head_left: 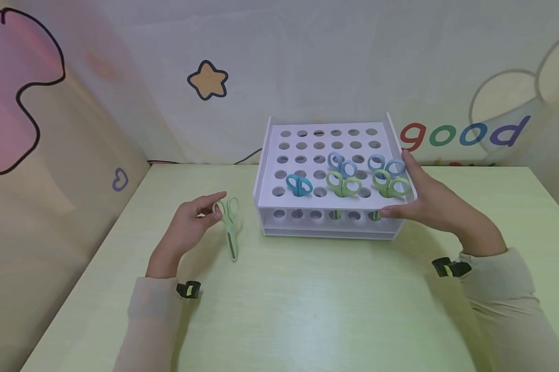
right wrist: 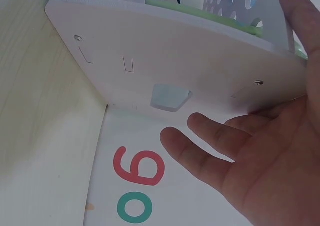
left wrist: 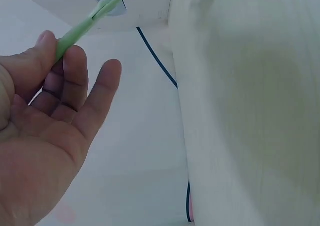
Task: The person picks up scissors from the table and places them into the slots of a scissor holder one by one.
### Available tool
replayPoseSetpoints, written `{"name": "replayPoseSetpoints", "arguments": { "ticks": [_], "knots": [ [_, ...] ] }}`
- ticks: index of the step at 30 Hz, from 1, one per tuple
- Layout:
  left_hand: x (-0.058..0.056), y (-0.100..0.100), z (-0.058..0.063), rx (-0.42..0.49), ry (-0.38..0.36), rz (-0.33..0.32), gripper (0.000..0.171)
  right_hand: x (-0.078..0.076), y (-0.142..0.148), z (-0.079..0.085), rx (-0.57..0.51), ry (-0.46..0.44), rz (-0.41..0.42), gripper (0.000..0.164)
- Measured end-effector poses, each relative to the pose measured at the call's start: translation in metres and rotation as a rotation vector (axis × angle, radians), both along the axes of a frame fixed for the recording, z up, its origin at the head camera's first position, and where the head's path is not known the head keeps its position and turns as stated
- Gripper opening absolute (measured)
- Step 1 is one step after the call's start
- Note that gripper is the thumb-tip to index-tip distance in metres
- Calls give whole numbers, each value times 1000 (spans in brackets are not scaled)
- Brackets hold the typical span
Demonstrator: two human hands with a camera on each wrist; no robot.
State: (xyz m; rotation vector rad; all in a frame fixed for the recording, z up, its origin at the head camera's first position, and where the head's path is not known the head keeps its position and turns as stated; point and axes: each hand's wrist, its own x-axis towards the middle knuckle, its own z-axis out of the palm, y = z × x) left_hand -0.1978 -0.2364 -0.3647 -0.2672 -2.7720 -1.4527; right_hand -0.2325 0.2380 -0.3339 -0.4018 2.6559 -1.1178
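Note:
My left hand pinches a pair of light green scissors by one handle loop, between thumb and fingertips. The blades point down over the table, left of a white scissors rack. In the left wrist view, the green scissors' handle shows between thumb and finger. My right hand grips the rack's right side, thumb on the front edge. In the right wrist view, some fingers extend beside the side panel. Teal scissors, light blue scissors and green scissors stand handles up in the rack's holes.
The pale wooden table carries the rack near its back edge. Behind it hangs a printed cloth with a star and coloured letters. A dark cord runs along the back, left of the rack.

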Motion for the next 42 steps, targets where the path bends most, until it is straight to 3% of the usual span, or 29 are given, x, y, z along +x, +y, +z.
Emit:
{"name": "replayPoseSetpoints", "arguments": {
  "ticks": [8,15,26,35,42],
  "knots": [
    [1,4,10,-2,22,49,44,1,4,0,6,4,-10,133],
    [2,10,15,-10,63,95,27,1,6,0,9,-4,-23,133],
    [8,21,28,1,65,109,18,1,8,-1,12,8,-18,133],
    [13,25,45,158,71,145,20,2,4,-2,-15,-1,-17,134],
    [11,27,56,448,229,156,18,2,3,-4,-28,-6,-16,133]
  ]
}}
